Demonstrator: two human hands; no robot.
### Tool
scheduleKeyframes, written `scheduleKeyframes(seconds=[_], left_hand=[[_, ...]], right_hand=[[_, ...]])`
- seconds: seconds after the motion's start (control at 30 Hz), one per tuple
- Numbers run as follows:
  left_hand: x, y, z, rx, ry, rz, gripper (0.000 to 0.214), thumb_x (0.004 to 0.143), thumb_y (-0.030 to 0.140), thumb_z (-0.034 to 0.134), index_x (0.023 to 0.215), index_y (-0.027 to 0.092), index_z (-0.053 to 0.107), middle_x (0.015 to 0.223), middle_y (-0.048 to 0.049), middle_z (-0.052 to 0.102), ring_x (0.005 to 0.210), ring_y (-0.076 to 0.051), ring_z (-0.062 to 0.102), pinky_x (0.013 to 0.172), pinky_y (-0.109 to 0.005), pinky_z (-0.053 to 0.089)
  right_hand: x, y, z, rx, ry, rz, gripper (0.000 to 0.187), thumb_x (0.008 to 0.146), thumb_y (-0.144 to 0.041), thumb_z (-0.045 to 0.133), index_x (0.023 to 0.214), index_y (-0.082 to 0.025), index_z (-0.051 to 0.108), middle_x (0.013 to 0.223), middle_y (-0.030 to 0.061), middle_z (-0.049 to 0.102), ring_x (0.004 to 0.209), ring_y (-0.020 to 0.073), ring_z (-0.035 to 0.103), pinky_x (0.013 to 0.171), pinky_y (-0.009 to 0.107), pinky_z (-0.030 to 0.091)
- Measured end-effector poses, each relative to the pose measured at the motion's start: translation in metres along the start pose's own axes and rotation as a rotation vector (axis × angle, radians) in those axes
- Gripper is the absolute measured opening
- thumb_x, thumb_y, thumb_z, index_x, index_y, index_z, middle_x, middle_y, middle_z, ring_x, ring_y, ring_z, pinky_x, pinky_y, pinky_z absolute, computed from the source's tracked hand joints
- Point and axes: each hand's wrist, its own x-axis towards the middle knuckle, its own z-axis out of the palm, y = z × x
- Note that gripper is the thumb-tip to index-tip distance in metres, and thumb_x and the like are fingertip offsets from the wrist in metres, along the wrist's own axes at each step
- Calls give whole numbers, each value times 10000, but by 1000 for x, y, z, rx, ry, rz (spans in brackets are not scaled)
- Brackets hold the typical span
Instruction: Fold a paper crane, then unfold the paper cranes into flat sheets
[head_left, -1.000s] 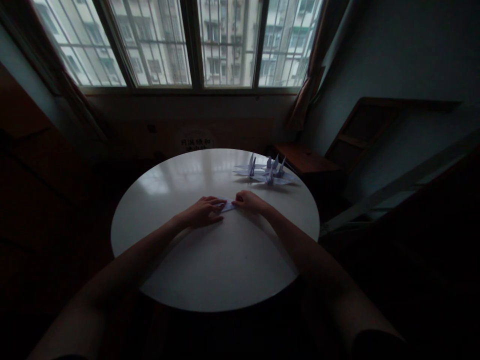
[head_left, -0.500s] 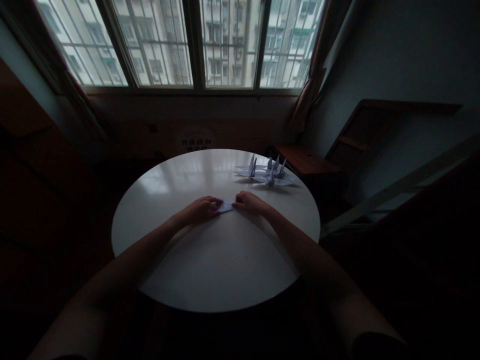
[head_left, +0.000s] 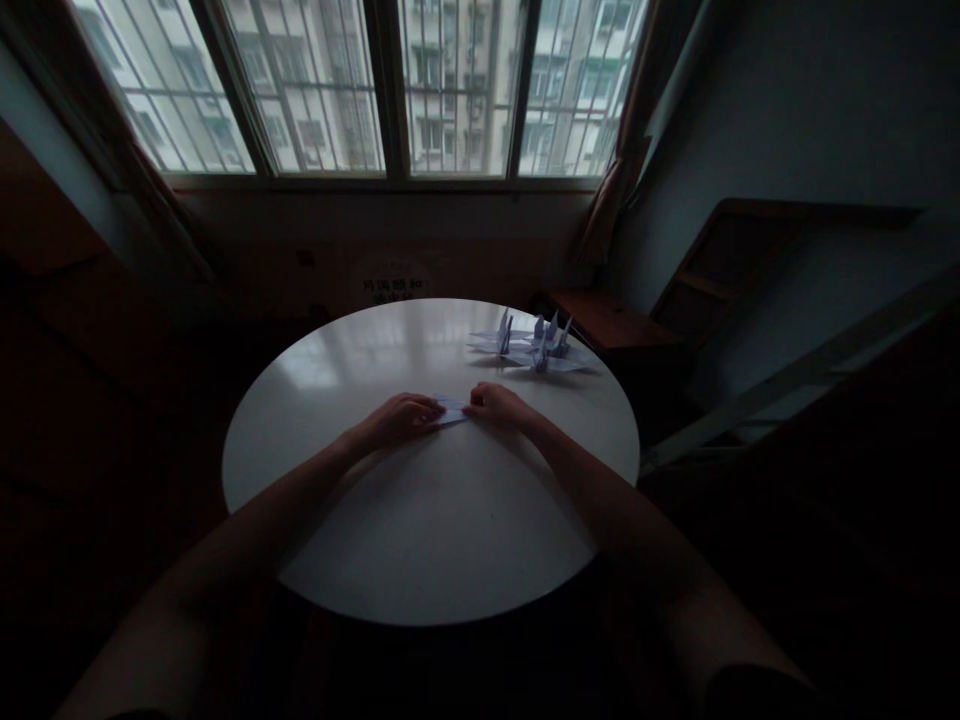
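Observation:
A small piece of folded white paper (head_left: 451, 411) lies on the round white table (head_left: 420, 540), between my two hands. My left hand (head_left: 405, 417) grips its left part, with the fingers bent over it and covering that end. On the other side, my right hand (head_left: 495, 405) is closed, its thumb and forefinger pinching the right tip of the paper. How the folds run under my fingers is too small to make out. Beyond my right hand stand several folded paper cranes (head_left: 541, 358), grouped near the table's far right edge.
A low wooden stand (head_left: 611, 320) is behind the table at the right. The barred window (head_left: 457, 90) fills the far wall, with curtains (head_left: 606, 215) at its sides. A wooden frame (head_left: 705, 285) leans by the right wall.
Hardly anything differs. My fingers have shifted very slightly on the paper, and a little more of it shows between my hands. The cranes have stayed in place.

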Motion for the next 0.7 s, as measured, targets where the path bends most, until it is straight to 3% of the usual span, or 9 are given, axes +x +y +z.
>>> scheduleKeyframes(seconds=[0.17, 0.3, 0.37, 0.53, 0.7], left_hand=[[0, 0, 0, -15, -19, -4, 208, 889, 333, 601, 940, 180, 733, 1053, -92, 725, 951, -175, 684, 849, -294, 548], [1, 6, -3, 91, -67, -2, 348, 939, 330, 543, 1270, 248, 612, 1021, -72, 697, 880, -160, 656, 821, -291, 517], [1, 11, -3, 193, -105, 17, 388, 957, 317, 512, 1343, 311, 548, 1078, -73, 659, 924, -172, 628, 866, -327, 491], [-3, 17, -2, 318, -145, 21, 364, 980, 314, 450, 1323, 351, 566, 1159, -92, 590, 1011, -206, 582, 914, -378, 452], [-3, 13, -4, 353, -89, -68, 331, 975, 291, 445, 1254, 317, 620, 1115, -87, 609, 958, -208, 585, 855, -370, 466]], right_hand=[[-1, -3, -2, 10, 12, 33, 217, 825, -358, 669, 822, -142, 694, 882, 48, 652, 691, 109, 536, 591, 211, 330], [-1, -3, -2, 25, 17, 32, 220, 818, -359, 671, 815, -141, 703, 872, 50, 663, 701, 115, 549, 602, 213, 344], [-2, -3, -2, 31, 27, 30, 217, 817, -354, 669, 811, -140, 705, 864, 52, 668, 704, 119, 554, 604, 213, 347], [1, -2, -1, 89, 58, 58, 163, 824, -284, 663, 902, -147, 700, 809, 38, 661, 685, 121, 555, 598, 209, 355], [6, 2, 2, 176, 232, -52, 219, 861, -110, 568, 1013, -156, 719, 943, 63, 591, 704, 96, 542, 718, 225, 431]])
